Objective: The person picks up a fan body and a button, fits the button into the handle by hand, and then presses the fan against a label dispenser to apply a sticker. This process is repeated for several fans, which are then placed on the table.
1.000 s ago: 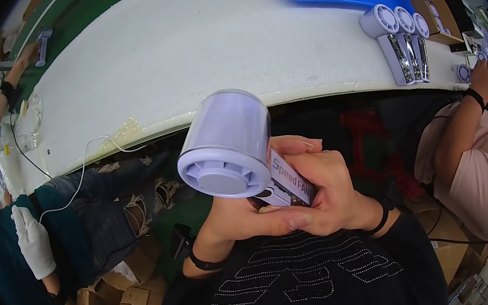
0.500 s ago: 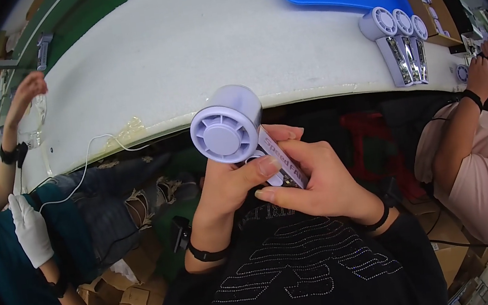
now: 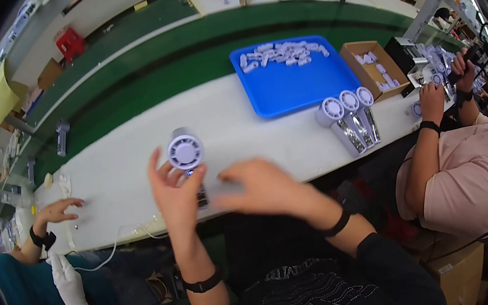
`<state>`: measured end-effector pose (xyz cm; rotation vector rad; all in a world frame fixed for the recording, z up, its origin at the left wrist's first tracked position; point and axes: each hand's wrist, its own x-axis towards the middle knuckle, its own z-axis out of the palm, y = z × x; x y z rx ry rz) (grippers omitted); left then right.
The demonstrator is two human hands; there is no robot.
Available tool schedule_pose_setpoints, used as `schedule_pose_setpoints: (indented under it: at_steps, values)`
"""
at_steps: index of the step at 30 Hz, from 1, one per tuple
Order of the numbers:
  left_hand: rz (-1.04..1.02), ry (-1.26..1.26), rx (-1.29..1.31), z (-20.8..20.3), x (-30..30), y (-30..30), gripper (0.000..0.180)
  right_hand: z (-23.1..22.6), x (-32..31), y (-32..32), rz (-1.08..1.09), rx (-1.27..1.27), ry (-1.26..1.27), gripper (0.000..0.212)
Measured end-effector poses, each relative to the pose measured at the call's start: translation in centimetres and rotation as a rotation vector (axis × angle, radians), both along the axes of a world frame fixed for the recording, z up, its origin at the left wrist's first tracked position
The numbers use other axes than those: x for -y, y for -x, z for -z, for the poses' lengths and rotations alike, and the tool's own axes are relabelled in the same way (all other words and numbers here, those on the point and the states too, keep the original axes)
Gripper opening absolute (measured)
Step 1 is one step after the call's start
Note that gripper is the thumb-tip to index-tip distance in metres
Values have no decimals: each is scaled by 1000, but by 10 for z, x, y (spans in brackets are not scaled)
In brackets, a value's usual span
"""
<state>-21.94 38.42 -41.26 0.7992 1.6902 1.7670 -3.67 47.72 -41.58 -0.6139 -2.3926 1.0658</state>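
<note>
My left hand grips a lilac handheld fan over the near part of the white table, its round grille turned up toward me. The fan's handle is partly covered by my fingers, and dark, shiny inner parts show low on it. My right hand is apart from the fan, just to its right. Motion smears its fingers, so I cannot make out whether they hold anything. Three similar fans lie side by side on the table to the right, with circuitry showing in their open handles.
Beyond those fans are a blue tray with many small lilac parts and a cardboard box holding more. A green conveyor belt runs behind the white table. Co-workers sit on both sides; a white cable hangs at left.
My hands have moved from close to my body out over the table. The right hand has let go of the fan, which stays in my left. The view has tilted up.
</note>
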Motion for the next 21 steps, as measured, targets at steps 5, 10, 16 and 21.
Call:
schedule_pose_setpoints:
  at_steps: [5, 10, 16, 21]
  values:
    - [-256, 564, -424, -13, 7, 107, 60, 1, -185, 11, 666, 17, -146, 22]
    - [-401, 696, -992, 42, 24, 144, 55, 55, -260, 49, 555, 143, -461, 24]
    - [-441, 278, -1051, 17, 26, 79, 37, 47, -254, 61, 566, 469, -522, 21]
    - [-216, -1, -969, 8, -15, 12, 29, 28, -221, 36, 630, 451, -493, 18]
